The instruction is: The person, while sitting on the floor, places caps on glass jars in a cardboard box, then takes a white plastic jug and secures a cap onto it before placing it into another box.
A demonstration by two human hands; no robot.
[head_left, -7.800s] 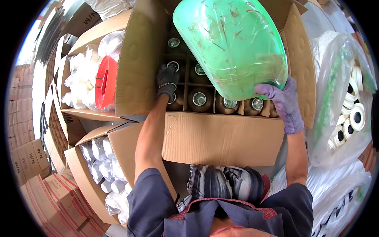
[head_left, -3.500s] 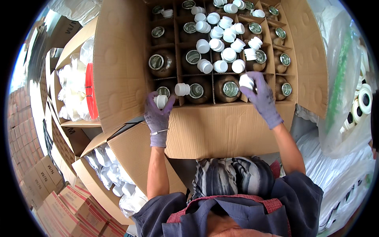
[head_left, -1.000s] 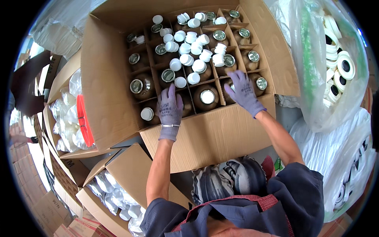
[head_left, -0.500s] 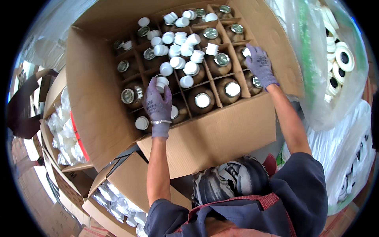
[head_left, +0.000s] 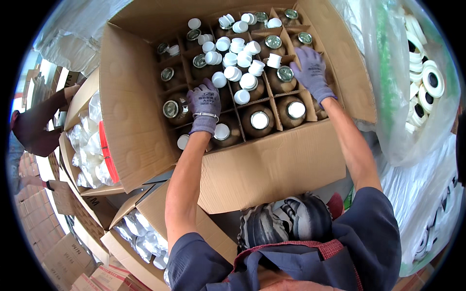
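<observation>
Inside the open carton (head_left: pixel 272 167), a large box of brown corrugated board, thin cardboard dividers (head_left: pixel 277 113) separate rows of round-bodied bottles (head_left: pixel 284 85) with shiny mouths. Stubby white plastic caps (head_left: pixel 244 58) lie loose across the carton's middle, and several bottles along its near side have flat white tops. The hands, in purple-grey gloves, are well apart: the left hand (head_left: pixel 205 104), fingers bent, is over the carton's left half; the right hand (head_left: pixel 310 70), thumb spread from its fingers, is near its right wall. I cannot tell whether either clasps anything, since the gloves hide what is beneath. Left of the carton stands a red hoop (head_left: pixel 108 153); right of it, crinkled translucent plastic (head_left: pixel 395 121) holds thick pale rings (head_left: pixel 440 85). Grey floor (head_left: pixel 340 186) shows below its near flap.
</observation>
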